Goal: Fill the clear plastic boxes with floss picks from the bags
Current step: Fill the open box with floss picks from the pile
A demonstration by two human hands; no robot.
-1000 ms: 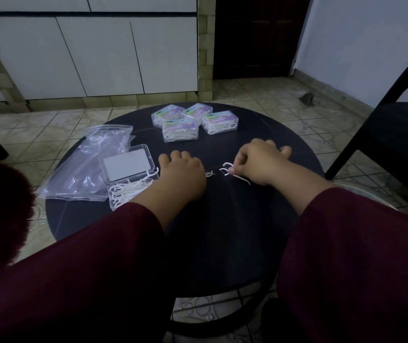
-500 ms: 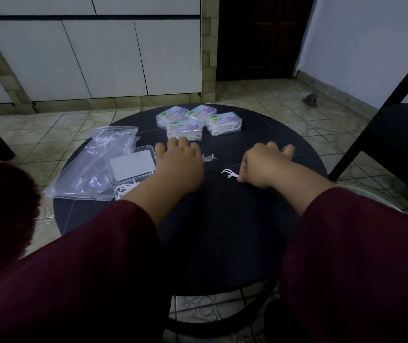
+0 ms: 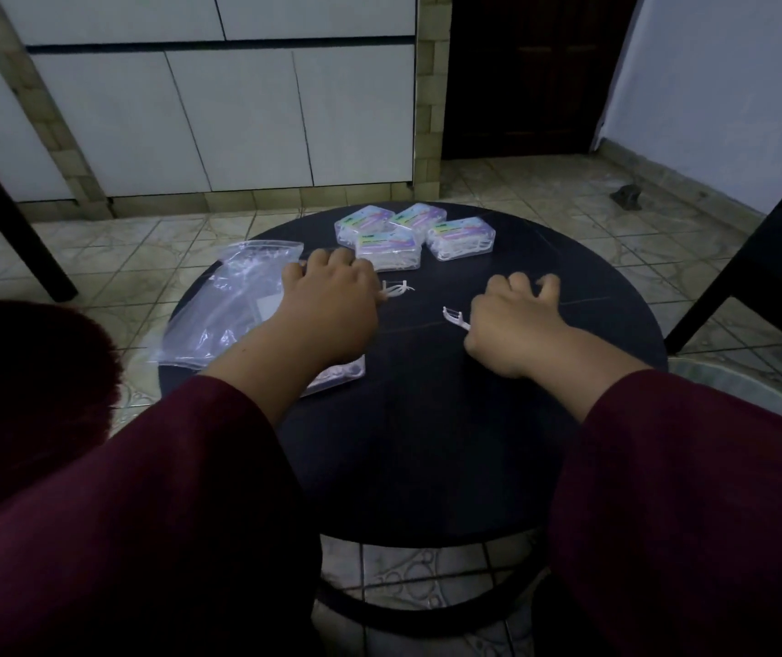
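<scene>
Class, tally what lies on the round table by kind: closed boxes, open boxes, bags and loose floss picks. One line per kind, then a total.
Closed boxes: 4
Open box: 1, mostly hidden by the left arm
Bag: 1
Loose picks: a small cluster too tangled to count, plus 1 in the right hand
Total: 7, besides the cluster

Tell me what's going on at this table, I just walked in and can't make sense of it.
A person in dark red sleeves is packing floss picks into clear boxes at a round black table. The right hand pinches one floss pick; the left hand reaches toward a few loose picks. Four filled boxes sit at the far edge. A clear plastic bag and an open box lie under the left arm.
</scene>
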